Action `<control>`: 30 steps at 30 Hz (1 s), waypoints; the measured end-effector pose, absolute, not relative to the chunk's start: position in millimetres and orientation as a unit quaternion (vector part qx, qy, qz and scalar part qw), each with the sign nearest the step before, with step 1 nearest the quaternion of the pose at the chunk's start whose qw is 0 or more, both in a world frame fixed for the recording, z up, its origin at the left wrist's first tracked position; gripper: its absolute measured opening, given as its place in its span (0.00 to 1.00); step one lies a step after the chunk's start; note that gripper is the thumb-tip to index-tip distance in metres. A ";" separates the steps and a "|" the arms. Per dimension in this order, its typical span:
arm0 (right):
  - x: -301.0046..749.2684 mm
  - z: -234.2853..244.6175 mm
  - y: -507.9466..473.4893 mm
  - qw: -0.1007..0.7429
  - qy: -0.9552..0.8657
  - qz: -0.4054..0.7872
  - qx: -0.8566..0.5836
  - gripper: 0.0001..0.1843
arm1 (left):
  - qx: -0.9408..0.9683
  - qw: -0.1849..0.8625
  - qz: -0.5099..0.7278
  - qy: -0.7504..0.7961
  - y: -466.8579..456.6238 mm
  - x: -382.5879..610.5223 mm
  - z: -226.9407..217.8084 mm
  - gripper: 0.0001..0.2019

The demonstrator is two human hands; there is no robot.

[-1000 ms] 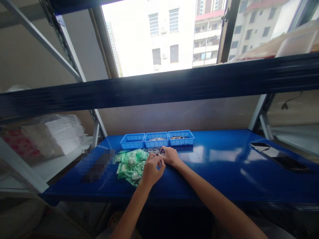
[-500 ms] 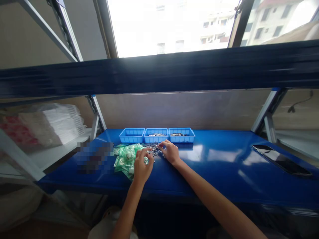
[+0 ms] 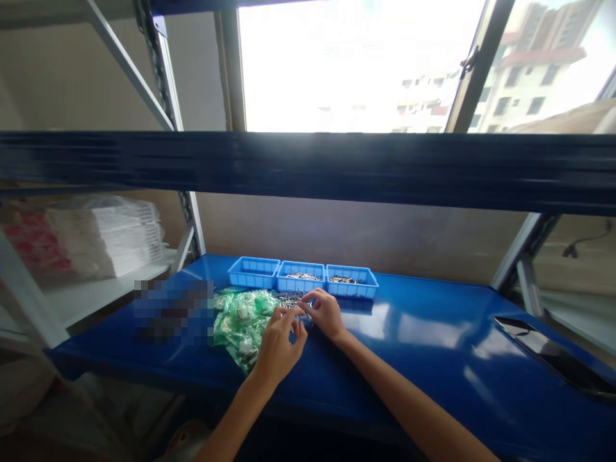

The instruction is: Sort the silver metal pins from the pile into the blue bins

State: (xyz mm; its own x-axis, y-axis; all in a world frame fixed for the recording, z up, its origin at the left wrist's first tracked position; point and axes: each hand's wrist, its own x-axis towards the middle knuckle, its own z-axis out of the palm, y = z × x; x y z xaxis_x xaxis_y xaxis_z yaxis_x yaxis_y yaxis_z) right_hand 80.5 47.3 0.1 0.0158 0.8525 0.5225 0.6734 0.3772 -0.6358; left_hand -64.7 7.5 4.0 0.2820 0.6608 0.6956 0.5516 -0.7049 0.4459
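Note:
My left hand (image 3: 282, 343) is curled in a pinch over the right edge of a heap of green plastic bags (image 3: 243, 321). Close by on the right, my right hand (image 3: 325, 313) is bent with thumb and fingertips together. The fingertips of both hands nearly meet above a loose pile of thin metal screws or pins (image 3: 289, 300). Whatever sits between the fingers is too small to make out. Small pale and metallic pieces show through the green bags.
Behind the pile, three joined blue trays (image 3: 301, 285) stand in a row; the middle and right ones hold thin metal pieces. A phone (image 3: 553, 359) lies far right on the blue tabletop (image 3: 423, 359). A dark blue beam (image 3: 308, 167) crosses above. White stacked packages (image 3: 120, 237) sit left.
My left hand has moved right, toward the right fingertips. The right hand stays near the pile, still pinched. The camera view has shifted and tilted slightly.

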 end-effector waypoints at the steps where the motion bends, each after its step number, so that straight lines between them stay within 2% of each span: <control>1: 80.7 -0.8 48.3 0.468 -0.688 0.101 -0.546 0.15 | 0.798 0.056 0.467 0.377 7.6 -64.4 4.0 0.09; 10: 80.9 -4.8 49.1 0.514 -0.652 0.203 -0.519 0.18 | 0.786 0.033 0.494 0.370 10.4 -62.5 5.2 0.08; 19: 69.1 3.8 42.4 0.572 -0.583 0.356 -0.454 0.20 | 0.755 0.065 0.516 0.399 12.8 -69.3 4.1 0.08; 24: 72.3 17.2 40.1 0.600 -0.534 0.403 -0.438 0.23 | 0.728 0.052 0.543 0.416 15.6 -72.8 7.9 0.07; 30: 75.5 30.6 31.1 0.560 -0.526 0.474 -0.430 0.24 | 0.743 0.064 0.522 0.415 14.0 -72.3 11.2 0.11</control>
State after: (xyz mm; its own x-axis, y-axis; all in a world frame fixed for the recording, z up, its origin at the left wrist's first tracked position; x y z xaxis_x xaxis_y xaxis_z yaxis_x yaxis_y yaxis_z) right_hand 75.5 31.1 30.6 -0.0019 0.9834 0.1813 -0.0787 0.1806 -0.9804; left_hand -72.3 14.0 11.2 0.1120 0.6828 0.7220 0.5490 -0.6481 0.5278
